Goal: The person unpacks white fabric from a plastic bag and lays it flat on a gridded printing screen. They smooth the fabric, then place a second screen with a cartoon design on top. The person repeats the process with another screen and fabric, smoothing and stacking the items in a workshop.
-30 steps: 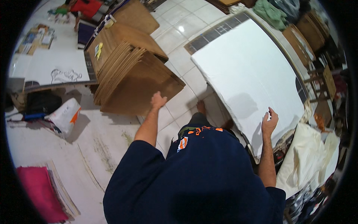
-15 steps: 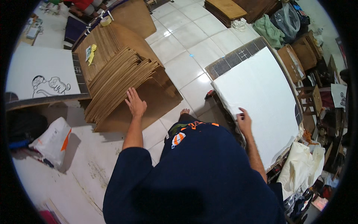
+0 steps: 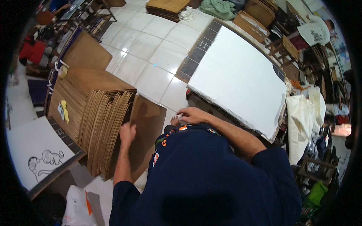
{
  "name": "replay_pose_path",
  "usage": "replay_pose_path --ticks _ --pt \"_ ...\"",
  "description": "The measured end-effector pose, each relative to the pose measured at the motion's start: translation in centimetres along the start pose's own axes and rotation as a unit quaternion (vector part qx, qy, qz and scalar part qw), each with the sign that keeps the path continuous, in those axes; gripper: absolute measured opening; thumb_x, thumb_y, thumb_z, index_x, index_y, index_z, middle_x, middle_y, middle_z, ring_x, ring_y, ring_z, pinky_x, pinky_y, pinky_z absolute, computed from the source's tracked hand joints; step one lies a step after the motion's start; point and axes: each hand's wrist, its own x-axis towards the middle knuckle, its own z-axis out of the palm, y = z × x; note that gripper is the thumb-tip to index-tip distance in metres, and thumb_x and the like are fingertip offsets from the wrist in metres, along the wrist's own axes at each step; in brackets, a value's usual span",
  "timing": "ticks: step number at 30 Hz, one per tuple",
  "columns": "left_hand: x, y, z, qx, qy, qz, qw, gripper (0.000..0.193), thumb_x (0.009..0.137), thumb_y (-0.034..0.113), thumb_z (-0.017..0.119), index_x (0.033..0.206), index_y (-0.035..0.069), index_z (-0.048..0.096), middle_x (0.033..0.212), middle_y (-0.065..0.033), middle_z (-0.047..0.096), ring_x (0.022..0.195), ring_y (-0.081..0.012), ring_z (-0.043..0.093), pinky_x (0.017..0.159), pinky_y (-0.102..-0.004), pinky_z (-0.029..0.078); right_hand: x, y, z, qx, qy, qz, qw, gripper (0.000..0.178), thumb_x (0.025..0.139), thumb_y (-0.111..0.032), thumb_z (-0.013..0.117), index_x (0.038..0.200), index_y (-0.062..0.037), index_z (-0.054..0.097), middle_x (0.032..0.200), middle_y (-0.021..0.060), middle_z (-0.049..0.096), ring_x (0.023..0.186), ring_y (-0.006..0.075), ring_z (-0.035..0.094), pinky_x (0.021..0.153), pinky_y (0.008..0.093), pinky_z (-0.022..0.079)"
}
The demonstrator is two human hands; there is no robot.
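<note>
Brown thin boards [image 3: 100, 124] stand on edge in a tight row at my left, their tops fanned. My left hand [image 3: 128, 132] is curled at the near end of this row, beside a wide brown board [image 3: 149, 126] that leans apart from the rest. Whatever the fingers grip is hidden. Over my bare foot hangs my right hand [image 3: 191, 114], fingers loosely bent and apart, with nothing visible in it. To its right, white fabric [image 3: 237, 79] lies smooth over a dark-edged board [image 3: 196, 54], out of the hand's touch.
Left of the row, a white sheet [image 3: 41, 150] bears a black line drawing. A tape roll [image 3: 62, 72] and yellow strip [image 3: 65, 111] lie on the boards. A white bag [image 3: 79, 207] sits lower left. Cream cloth [image 3: 301, 124] and a wooden stool [image 3: 284, 49] are at right. Other people are farther off.
My view has turned right. My right hand has left the white fabric's edge and come in front of my body. My left hand, flat and spread before, is now curled.
</note>
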Motion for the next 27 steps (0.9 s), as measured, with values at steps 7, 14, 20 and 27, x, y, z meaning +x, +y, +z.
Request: replay_pose_path --ticks 7,14,20,27 --pt "14.9 12.8 -12.4 -0.397 0.038 0.132 0.908 0.027 0.074 -0.001 0.055 0.099 -0.007 0.065 0.078 -0.0092 0.066 0.067 -0.0140 0.060 0.059 -0.0329 0.048 5.1 -12.6 3.5 -0.017 -0.098 -0.082 0.992 0.101 0.076 -0.067 0.061 0.139 0.0076 0.034 0.126 0.0320 0.051 0.117 0.0429 0.051 0.104 0.0417 0.038" --pt "17.2 29.4 -24.6 -0.595 0.093 0.294 0.743 0.047 0.083 0.000 0.058 0.129 -0.006 0.050 0.110 -0.0117 0.063 0.089 -0.0150 0.061 0.078 -0.0271 0.050 6.7 -15.4 -0.6 0.107 0.441 -0.131 0.881 0.069 0.082 -0.023 0.061 0.139 0.0039 0.035 0.129 0.0289 0.050 0.118 0.0369 0.052 0.098 0.0382 0.043" --pt "21.3 26.6 -20.4 -0.404 0.307 0.352 0.787 0.069 0.085 0.030 0.068 0.133 -0.012 0.041 0.136 -0.0281 0.045 0.127 -0.0338 0.046 0.106 -0.0346 0.035 -16.3 -10.6 -17.9 0.244 0.569 -0.152 0.770 0.022 0.087 -0.012 0.065 0.108 -0.0053 0.061 0.090 0.0029 0.066 0.071 0.0087 0.061 0.060 0.0221 0.050" --pt "25.6 15.9 -6.4 -0.480 -0.008 0.055 0.875 0.051 0.083 0.043 0.072 0.097 -0.005 0.067 0.086 -0.0085 0.066 0.078 -0.0144 0.058 0.070 -0.0264 0.045 -39.1 0.4 -14.2 0.275 0.727 -0.029 0.629 0.045 0.088 -0.005 0.060 0.131 0.0016 0.046 0.116 0.0127 0.063 0.098 0.0182 0.063 0.085 0.0301 0.051"
